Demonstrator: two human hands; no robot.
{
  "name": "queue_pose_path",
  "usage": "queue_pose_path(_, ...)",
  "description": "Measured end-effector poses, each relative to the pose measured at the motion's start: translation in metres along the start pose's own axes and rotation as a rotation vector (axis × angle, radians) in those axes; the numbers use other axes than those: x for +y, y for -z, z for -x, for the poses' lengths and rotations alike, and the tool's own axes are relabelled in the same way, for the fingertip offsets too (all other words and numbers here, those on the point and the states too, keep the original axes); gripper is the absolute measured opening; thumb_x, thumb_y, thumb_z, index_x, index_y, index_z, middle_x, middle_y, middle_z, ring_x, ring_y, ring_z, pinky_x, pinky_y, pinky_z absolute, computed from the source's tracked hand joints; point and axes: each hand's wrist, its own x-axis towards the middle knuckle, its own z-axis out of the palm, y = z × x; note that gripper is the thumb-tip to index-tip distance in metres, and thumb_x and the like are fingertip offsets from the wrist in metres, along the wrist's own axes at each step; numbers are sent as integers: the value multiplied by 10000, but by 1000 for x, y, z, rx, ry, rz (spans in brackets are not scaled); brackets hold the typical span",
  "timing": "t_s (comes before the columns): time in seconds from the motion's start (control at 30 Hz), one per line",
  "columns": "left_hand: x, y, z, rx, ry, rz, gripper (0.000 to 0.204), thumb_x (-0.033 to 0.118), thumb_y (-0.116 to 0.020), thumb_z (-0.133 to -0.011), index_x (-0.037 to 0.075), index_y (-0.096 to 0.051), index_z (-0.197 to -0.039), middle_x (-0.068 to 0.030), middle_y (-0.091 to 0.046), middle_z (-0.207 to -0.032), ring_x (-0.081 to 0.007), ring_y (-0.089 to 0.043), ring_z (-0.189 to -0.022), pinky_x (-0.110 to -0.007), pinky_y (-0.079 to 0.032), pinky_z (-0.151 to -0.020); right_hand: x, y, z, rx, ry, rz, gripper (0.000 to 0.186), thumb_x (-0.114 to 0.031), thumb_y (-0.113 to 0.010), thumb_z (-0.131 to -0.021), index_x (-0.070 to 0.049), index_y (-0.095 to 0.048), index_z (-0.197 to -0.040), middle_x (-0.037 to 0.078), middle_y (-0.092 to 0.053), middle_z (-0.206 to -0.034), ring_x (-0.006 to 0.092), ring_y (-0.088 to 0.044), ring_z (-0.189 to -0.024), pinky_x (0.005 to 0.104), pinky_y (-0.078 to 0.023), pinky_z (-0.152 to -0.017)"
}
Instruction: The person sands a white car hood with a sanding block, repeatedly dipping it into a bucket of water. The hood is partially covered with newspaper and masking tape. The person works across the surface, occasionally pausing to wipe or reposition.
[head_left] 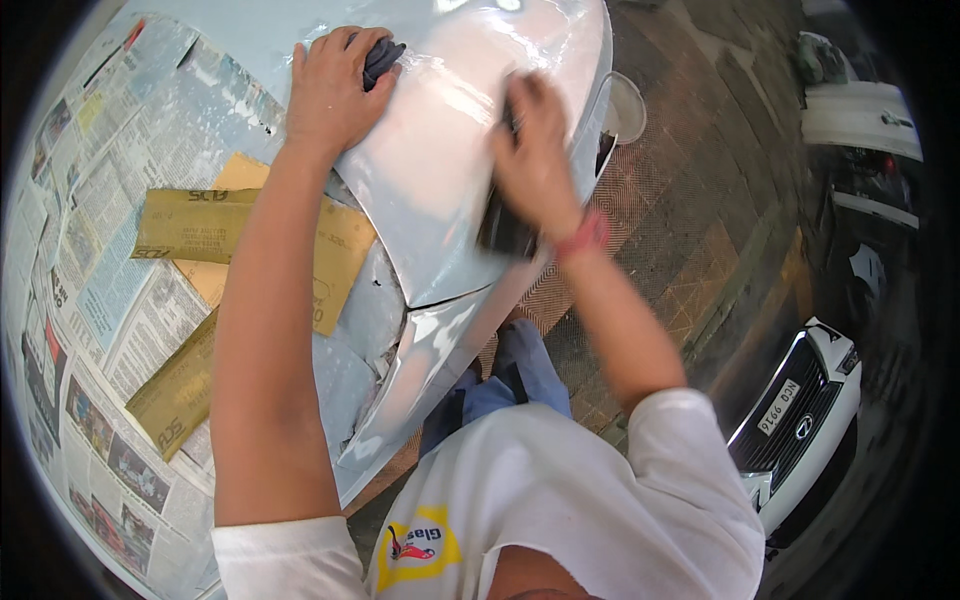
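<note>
Head view: the pale panel (pixel 430 165) lies at twelve o'clock. At eleven, the left hand (pixel 335 98) bunches a dark cloth (pixel 381 62); toward one, the blurred right hand (pixel 535 160) curls around a dark block (pixel 508 230), best kept flat under light, even pressure.

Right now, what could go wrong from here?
The dark block in the blurred right hand is near the edge of the panel and could catch there. The left hand, holding a dark cloth at the shiny surface, might slip. The left forearm crosses over brown sheets and could drag them.
</note>
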Motion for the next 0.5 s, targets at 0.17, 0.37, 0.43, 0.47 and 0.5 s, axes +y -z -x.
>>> queue_pose_path(0.17, 2, 0, 0, -4, -32, -30, 396, 341, -757, -983, 201, -715, -1351, -83, -719, -1317, -338, -648, -1261, -531, -443, -1103, -14, 12, 54, -51, -8, 12, 713, -162, -690, -965, -14, -494, -1634, 307, -386, -1707, 519, -331, -1604, 581, -290, -1335)
queue_pose_path(0.37, -6, -2, -2, -34, -68, -24, 396, 348, -750, -990, 206, -713, -1359, -83, -729, -1303, -326, -667, -1228, -498, -461, -1079, 160, 20, -67, 151, -340, 43, 688, -283, -644, -982, 22, -528, -1587, 332, -413, -1675, 498, -380, -1569, 531, -305, -1329)
queue_pose_path(0.43, -6, -2, -3, -31, -81, 1, 394, 347, -749, -993, 206, -713, -1359, -88, -730, -1302, -329, -670, -1218, -486, -464, -1072, 114, 18, -40, 124, -297, 23, 699, -257, -644, -980, 33, -504, -1600, 339, -390, -1683, 515, -354, -1579, 561, -289, -1334)
queue_pose_path(0.47, -5, -2, -3, -15, -76, -3, 392, 345, -749, -994, 205, -713, -1358, -90, -730, -1300, -332, -671, -1214, -486, -464, -1071, 68, 18, -13, 81, -283, -25, 713, -237, -651, -977, 37, -485, -1613, 341, -375, -1690, 526, -335, -1588, 580, -277, -1337)
queue_pose_path(0.5, -4, -1, -3, 5, -73, -8, 391, 343, -748, -995, 203, -714, -1358, -93, -730, -1299, -335, -672, -1211, -486, -464, -1069, 23, 14, 15, 76, -167, 11, 712, -207, -660, -974, 42, -476, -1614, 344, -368, -1689, 537, -322, -1590, 594, -268, -1339)
